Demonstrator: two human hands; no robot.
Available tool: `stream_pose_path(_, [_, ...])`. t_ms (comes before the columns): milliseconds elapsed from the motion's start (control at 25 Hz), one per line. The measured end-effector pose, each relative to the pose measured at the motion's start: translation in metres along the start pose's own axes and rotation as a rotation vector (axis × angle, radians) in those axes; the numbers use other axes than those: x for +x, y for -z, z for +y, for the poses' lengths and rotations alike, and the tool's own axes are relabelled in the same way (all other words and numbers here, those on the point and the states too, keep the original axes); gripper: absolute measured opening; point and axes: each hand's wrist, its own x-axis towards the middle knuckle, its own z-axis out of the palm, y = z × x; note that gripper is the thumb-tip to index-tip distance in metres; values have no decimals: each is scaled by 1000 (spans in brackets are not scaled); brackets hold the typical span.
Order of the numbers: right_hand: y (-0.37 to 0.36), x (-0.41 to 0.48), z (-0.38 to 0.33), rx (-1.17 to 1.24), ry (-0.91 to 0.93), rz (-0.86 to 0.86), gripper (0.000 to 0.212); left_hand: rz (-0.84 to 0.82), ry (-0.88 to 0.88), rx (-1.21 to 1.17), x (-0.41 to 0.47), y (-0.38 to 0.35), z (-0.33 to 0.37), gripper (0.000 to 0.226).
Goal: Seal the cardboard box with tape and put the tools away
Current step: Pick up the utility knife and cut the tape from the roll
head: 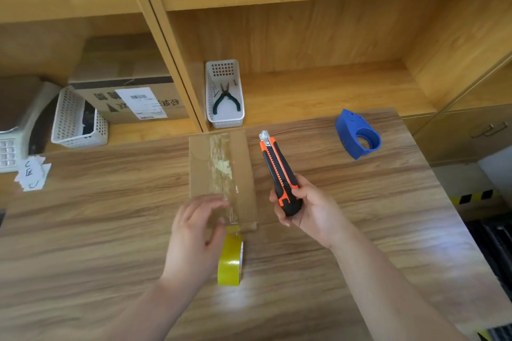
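So, head cam view, only one we had. The cardboard box (221, 174) lay flat on the wooden table (360, 230), approx in the middle, w/ a strip of clear tape (221, 163) running lengthwise down its top. Our left hand (194, 235) was spread open, fingers pressing on the near end of the box, gripping nothing. The yellow tape roll (230, 259) stood on edge just beside that hand, at the box's near edge. Our right hand (307, 207) was closed round the butt of the orange & black utility knife (279, 171), tip pointing away from us, right of the box. Blue tape dispenser (357, 134) sat farther right, well apart. On the shelf behind, a white basket (225, 119) held pliers (225, 98).
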Motion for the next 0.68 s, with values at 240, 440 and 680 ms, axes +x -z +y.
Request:
stream_pose_path(240, [-3,-15,12,-4,16,-91,47,-50,85,144,-82,17,-63,50])
stream_pose_path(440, [-8,-23,23,-45,25,-157,59,-174,613,-389,-104,-14,-55,56])
stream_pose_path(680, [-21,-35,30,-24,-31,-205,64,-168,872,-707,-83,-32,-33,20])
